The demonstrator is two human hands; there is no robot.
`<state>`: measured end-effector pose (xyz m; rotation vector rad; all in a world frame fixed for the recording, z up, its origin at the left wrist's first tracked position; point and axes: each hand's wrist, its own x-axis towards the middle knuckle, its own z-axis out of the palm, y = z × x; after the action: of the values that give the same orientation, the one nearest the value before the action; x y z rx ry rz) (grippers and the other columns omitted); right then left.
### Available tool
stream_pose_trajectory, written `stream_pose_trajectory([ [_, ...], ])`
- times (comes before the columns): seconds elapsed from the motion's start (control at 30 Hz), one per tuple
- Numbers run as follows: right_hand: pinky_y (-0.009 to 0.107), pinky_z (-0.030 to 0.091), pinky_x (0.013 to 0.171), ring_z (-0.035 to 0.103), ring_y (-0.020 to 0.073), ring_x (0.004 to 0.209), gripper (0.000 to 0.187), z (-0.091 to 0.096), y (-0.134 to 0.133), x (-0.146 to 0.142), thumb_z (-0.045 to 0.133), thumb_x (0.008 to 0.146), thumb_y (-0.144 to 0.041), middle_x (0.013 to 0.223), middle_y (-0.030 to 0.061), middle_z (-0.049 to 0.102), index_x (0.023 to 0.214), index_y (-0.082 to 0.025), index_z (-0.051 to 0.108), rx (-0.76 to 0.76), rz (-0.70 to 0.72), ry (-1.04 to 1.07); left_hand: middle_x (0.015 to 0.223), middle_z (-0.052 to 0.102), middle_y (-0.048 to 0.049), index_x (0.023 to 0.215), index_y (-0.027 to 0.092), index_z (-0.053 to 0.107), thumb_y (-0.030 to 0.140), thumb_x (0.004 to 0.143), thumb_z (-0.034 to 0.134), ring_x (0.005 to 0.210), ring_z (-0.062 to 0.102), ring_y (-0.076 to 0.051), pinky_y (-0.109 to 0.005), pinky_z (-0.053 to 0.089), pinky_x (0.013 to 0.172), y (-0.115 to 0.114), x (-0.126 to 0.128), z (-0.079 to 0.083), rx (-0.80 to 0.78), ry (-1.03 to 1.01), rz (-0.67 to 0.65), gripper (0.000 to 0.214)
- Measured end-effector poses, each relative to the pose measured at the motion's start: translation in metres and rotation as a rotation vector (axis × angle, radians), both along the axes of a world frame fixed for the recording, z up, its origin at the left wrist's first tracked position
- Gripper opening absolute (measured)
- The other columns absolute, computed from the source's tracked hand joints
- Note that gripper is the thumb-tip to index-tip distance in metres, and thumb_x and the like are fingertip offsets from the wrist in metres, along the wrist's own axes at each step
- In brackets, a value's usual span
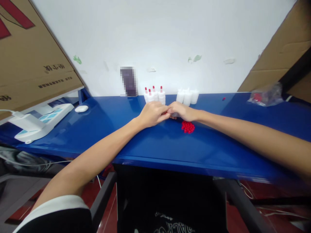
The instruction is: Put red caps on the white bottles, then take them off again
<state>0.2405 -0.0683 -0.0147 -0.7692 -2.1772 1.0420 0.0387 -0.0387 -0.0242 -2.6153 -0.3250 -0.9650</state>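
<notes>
My left hand (152, 114) and my right hand (181, 111) meet fingertip to fingertip over the blue table (136, 136), both with fingers curled. A small red bit shows between them, and a white bottle seems tucked under my right hand, mostly hidden. A pile of small red caps (188, 127) lies just right of my hands. Behind them stand white bottles with red caps (155, 94) and a group of white bottles without caps (187, 96).
A white device with a cable (40, 122) and a white mouse (81, 108) sit at the left. Cardboard boxes (29, 51) lean at both sides. A clear bag with red pieces (265, 95) lies far right. A dark phone (128, 81) leans on the wall.
</notes>
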Motion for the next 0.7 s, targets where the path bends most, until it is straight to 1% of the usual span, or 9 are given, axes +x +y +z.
stream_pose_trajectory([
  [0.17, 0.027, 0.037, 0.052, 0.042, 0.0109, 0.053, 0.035, -0.001, 0.001, -0.001, 0.045, 0.089, -0.034, 0.053, -0.0011, 0.05, 0.058, -0.019, 0.053, 0.004, 0.018, 0.018, 0.062, 0.06, -0.0026, 0.073, 0.018, 0.066, 0.032, 0.102, 0.046, 0.059, 0.053, -0.015, -0.03, 0.038, 0.059, 0.001, 0.0, -0.002, 0.034, -0.029, 0.019, 0.037],
  [0.3, 0.027, 0.037, 0.051, 0.043, 0.0112, 0.052, 0.031, -0.002, 0.002, -0.003, 0.047, 0.085, -0.03, 0.052, -0.0009, 0.048, 0.057, -0.019, 0.053, -0.042, 0.004, 0.027, 0.063, 0.062, -0.0027, 0.077, 0.018, 0.068, 0.032, 0.102, 0.048, 0.059, 0.055, -0.015, -0.029, 0.038, 0.059, 0.002, 0.0, -0.001, -0.001, 0.015, 0.016, 0.035],
  [0.4, 0.028, 0.036, 0.05, 0.041, 0.0109, 0.051, 0.03, -0.001, 0.001, -0.004, 0.047, 0.083, -0.029, 0.05, -0.0015, 0.046, 0.055, -0.02, 0.05, -0.049, 0.0, 0.029, 0.064, 0.064, -0.0028, 0.08, 0.017, 0.07, 0.034, 0.104, 0.048, 0.059, 0.057, -0.015, -0.028, 0.037, 0.058, 0.002, 0.0, -0.001, -0.02, 0.032, 0.022, 0.037],
  [0.5, 0.027, 0.034, 0.048, 0.038, 0.0099, 0.048, 0.033, 0.0, 0.001, -0.004, 0.047, 0.084, -0.029, 0.048, -0.0026, 0.043, 0.052, -0.021, 0.045, -0.036, 0.007, 0.037, 0.066, 0.066, -0.0034, 0.081, 0.017, 0.071, 0.039, 0.106, 0.048, 0.06, 0.059, -0.015, -0.028, 0.038, 0.058, 0.002, 0.001, 0.0, -0.03, 0.031, 0.019, 0.04],
  [0.57, 0.027, 0.033, 0.048, 0.038, 0.0094, 0.047, 0.035, 0.001, 0.001, -0.004, 0.046, 0.085, -0.027, 0.046, -0.0026, 0.044, 0.05, -0.022, 0.044, 0.009, 0.024, 0.035, 0.067, 0.067, -0.0039, 0.081, 0.017, 0.07, 0.045, 0.107, 0.048, 0.06, 0.059, -0.015, -0.028, 0.038, 0.057, 0.001, 0.001, 0.002, -0.054, 0.041, 0.024, 0.044],
  [0.63, 0.027, 0.032, 0.048, 0.04, 0.0093, 0.046, 0.035, 0.0, 0.003, -0.003, 0.044, 0.086, -0.025, 0.046, -0.002, 0.046, 0.051, -0.021, 0.046, 0.057, 0.03, 0.045, 0.068, 0.068, -0.004, 0.081, 0.017, 0.069, 0.05, 0.107, 0.047, 0.06, 0.059, -0.014, -0.028, 0.038, 0.057, 0.001, 0.0, 0.005, -0.089, 0.058, 0.035, 0.048],
  [0.7, 0.027, 0.032, 0.048, 0.042, 0.0093, 0.046, 0.033, -0.001, 0.006, 0.0, 0.042, 0.088, -0.025, 0.048, -0.0019, 0.048, 0.056, -0.02, 0.05, 0.057, 0.002, 0.065, 0.068, 0.067, -0.0038, 0.079, 0.018, 0.067, 0.052, 0.108, 0.043, 0.06, 0.059, -0.014, -0.027, 0.038, 0.057, 0.001, -0.003, 0.01, -0.111, 0.063, 0.032, 0.051],
])
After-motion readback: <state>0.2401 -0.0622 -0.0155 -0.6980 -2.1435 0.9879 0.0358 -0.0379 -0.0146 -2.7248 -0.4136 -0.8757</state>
